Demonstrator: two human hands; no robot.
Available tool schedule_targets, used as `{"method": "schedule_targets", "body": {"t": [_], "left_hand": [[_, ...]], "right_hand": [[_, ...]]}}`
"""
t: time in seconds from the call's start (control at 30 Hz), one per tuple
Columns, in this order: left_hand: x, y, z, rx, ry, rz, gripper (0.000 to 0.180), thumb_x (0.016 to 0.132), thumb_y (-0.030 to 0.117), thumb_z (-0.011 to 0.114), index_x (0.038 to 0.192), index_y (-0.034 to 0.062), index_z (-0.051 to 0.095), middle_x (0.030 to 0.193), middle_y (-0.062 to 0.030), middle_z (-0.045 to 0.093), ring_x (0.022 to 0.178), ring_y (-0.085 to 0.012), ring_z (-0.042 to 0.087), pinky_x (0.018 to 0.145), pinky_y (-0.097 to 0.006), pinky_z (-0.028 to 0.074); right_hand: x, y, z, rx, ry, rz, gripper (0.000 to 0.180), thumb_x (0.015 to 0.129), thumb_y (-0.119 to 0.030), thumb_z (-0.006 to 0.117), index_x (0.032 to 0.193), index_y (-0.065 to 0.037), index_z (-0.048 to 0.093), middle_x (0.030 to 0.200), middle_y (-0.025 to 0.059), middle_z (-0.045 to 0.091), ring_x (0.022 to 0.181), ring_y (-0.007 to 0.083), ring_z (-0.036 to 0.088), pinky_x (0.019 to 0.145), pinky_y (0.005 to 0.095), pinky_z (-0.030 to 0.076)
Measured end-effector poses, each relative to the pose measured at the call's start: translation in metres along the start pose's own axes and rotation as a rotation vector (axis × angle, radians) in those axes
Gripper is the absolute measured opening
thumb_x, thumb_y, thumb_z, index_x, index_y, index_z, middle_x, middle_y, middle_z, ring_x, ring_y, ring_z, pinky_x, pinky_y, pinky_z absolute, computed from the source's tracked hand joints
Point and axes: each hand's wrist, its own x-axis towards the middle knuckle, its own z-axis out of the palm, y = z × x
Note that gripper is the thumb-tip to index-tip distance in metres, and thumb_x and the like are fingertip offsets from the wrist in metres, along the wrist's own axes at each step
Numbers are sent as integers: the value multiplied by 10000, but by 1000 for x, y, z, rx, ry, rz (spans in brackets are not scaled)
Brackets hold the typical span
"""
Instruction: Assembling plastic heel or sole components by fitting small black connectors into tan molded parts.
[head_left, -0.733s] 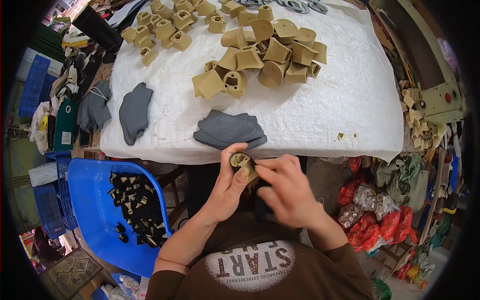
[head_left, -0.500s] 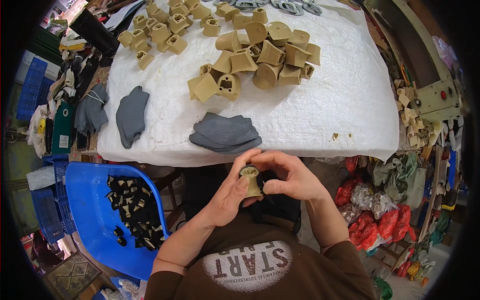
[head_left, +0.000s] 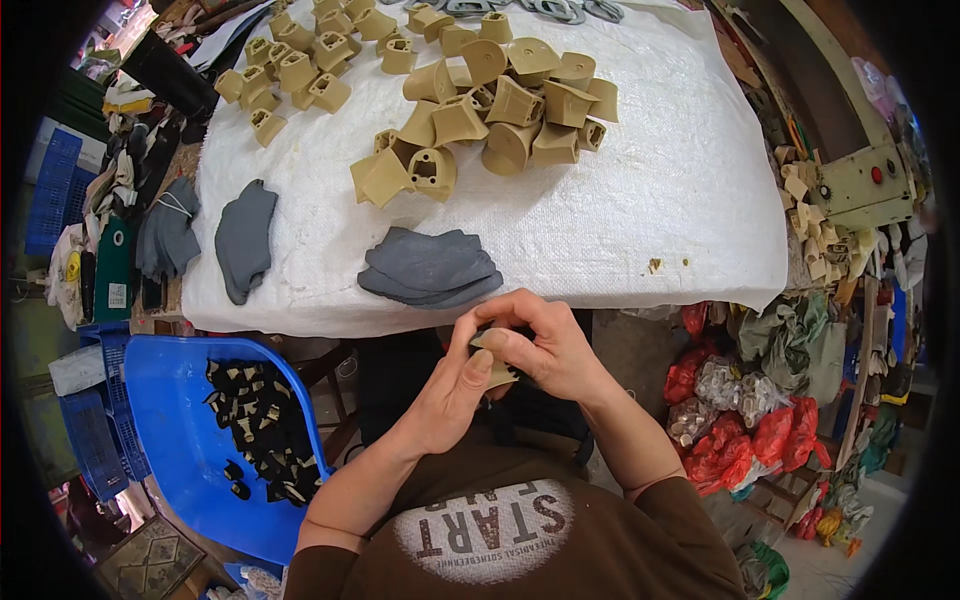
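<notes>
Just below the table's near edge, I hold a tan shoe heel (head_left: 503, 376) between both hands. My left hand (head_left: 445, 405) grips its left side, the thumb lying along it. My right hand (head_left: 553, 352) is curled over the top and right, its thumb pressed onto the upper end. Dark, thin covering material shows around the heel under my fingers; most of it is hidden. On the table ahead lies a stack of dark grey cut covers (head_left: 430, 270). Beyond it is a heap of bare tan heels (head_left: 518, 105), some showing hollow ends.
More heels (head_left: 300, 70) are grouped at the far left, with grey cover stacks (head_left: 246, 240) nearer. A blue tub (head_left: 165, 440) with black and tan pieces stands at my left. Red bags (head_left: 720, 460) lie right of the white-covered table (head_left: 620, 230). A machine (head_left: 865, 185) stands far right.
My right thumb has moved left, over the heel's top, covering the hollow end that showed before. My left hand keeps its grip. The whole view has shifted slightly.
</notes>
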Motion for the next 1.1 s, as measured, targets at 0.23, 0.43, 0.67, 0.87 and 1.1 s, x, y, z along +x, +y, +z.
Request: {"method": "schedule_targets", "body": {"t": [0.23,0.43,0.67,0.87,1.1], "left_hand": [[-3,17,-6,-743,-10,-236,572,962,538,257,1413,188,230,747,-70,492,500,-99,330,455,-225,317],[-1,21,8,-808,50,-406,545,943,586,199,1282,207,394,771,-18,491,496,-111,306,421,-226,260],[-4,19,9,-565,3,-247,563,975,475,321,1429,168,193,862,-15,476,622,-84,416,499,-230,351],[0,18,-14,108,-76,151,913,876,590,471,1442,26,29,1042,-95,493,832,-150,523,765,-253,426],[-2,-1,-10,-195,-30,241,736,927,481,431,1416,-3,167,1284,-142,376,1136,-188,447,958,-306,364]], "right_hand": [[-6,2,-9,-192,41,-591,234,806,-37,618,1040,-31,624,1080,123,528,954,225,496,843,320,432],[-13,1,14,-368,212,-641,217,733,-17,658,939,-52,598,1003,96,479,970,288,454,858,374,375],[-9,14,6,52,9,-666,228,779,-80,619,997,-57,558,946,77,475,910,216,431,819,345,358],[-9,11,0,91,-144,-320,615,748,-396,736,1180,-1,548,1196,106,441,1145,234,411,972,341,309],[-11,-11,-1,-240,-8,-461,488,708,-232,754,1137,-75,581,1277,133,407,1192,326,334,975,411,328]]}}
